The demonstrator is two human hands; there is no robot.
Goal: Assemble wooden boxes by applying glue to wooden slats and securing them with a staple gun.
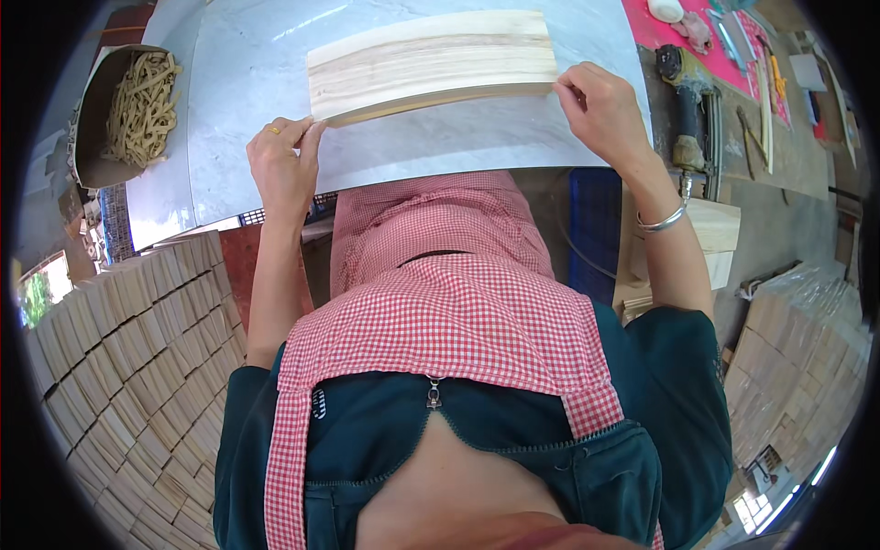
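A pale wooden board (431, 60) with brown grain lies on the grey-white marbled tabletop (477, 137), its long side running left to right. My left hand (286, 170), with a ring on one finger, pinches the board's near left corner between thumb and fingers. At the near right corner, my right hand (605, 108) is closed, with thumb and forefinger on the board's edge. Along the near edge, between both hands, runs a thin darker tan strip (431, 105); whether it belongs to the board or is separate, I cannot tell.
An open cardboard box (92, 137) of tan, band-like strips (144, 108) stands at left. On the right side table lie a nail gun (687, 110) and small tools on a pink sheet (642, 27). Stacked wood pieces (137, 367) rise at lower left, and a plastic-wrapped stack (807, 339) at right.
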